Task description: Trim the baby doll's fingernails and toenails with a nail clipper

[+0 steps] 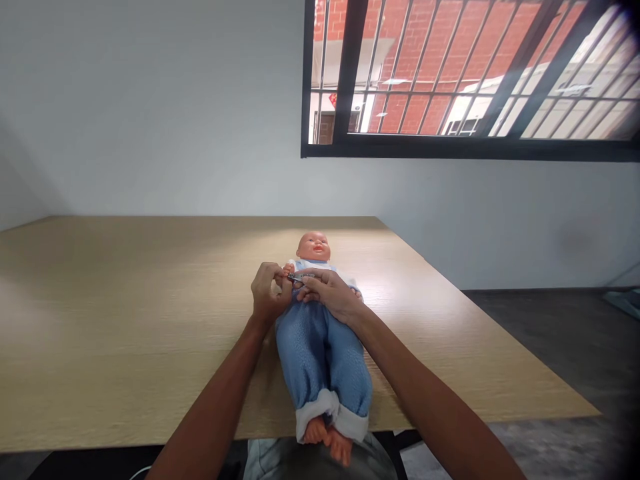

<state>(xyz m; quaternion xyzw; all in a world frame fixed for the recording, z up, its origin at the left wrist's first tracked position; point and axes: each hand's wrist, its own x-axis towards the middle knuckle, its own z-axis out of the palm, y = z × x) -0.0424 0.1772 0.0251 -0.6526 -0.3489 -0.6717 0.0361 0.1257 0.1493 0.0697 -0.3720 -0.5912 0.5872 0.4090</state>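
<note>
A baby doll point(324, 360) in blue trousers with white cuffs lies on its back on the wooden table point(125, 300), head away from me and bare feet over the near edge. My left hand point(267, 293) is closed, pinching the doll's small pink hand at its chest. My right hand point(333, 293) rests over the doll's chest with fingers closed on a small silvery tool point(301, 275) that looks like a nail clipper, its tip against the doll's hand. The doll's torso is mostly hidden under my hands.
The table runs wide to the left and right of the doll, its right edge slanting off to a dark floor point(550, 347). A white wall and a barred window point(470, 73) stand behind. My lap shows below the near edge.
</note>
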